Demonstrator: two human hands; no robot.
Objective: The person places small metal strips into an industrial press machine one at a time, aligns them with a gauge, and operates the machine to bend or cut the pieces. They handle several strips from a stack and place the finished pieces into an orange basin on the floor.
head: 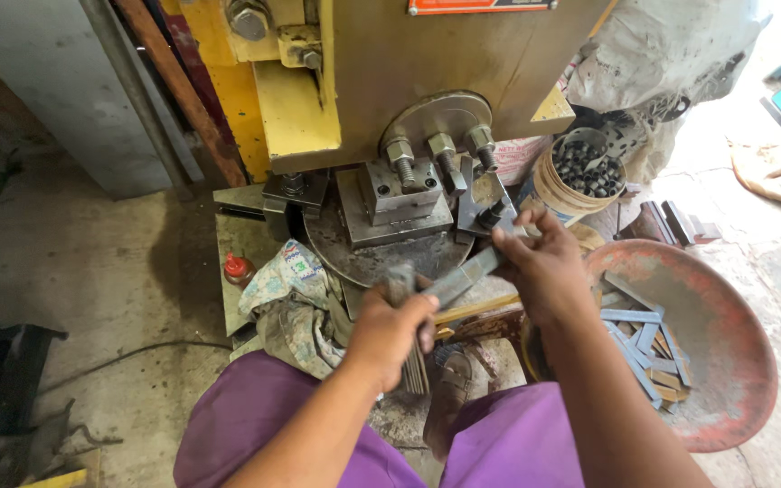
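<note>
My left hand (392, 327) grips a bundle of flat metal strips (411, 361) held upright, their lower ends pointing down between my knees. My right hand (542, 264) pinches one flat metal strip (463, 276) that lies slanted toward the press die (401, 201). The die sits on a round steel bed plate (381, 258) under a yellow press machine (390, 72) with three large bolts. Both hands are just in front of the die.
A red rusty pan (725, 352) with several cut metal strips stands at my right. A bucket (560, 192) of small dark metal pieces sits behind it. A crumpled rag (286, 289) and a small red-capped bottle (237, 267) lie left of the bed plate. Concrete floor lies at left.
</note>
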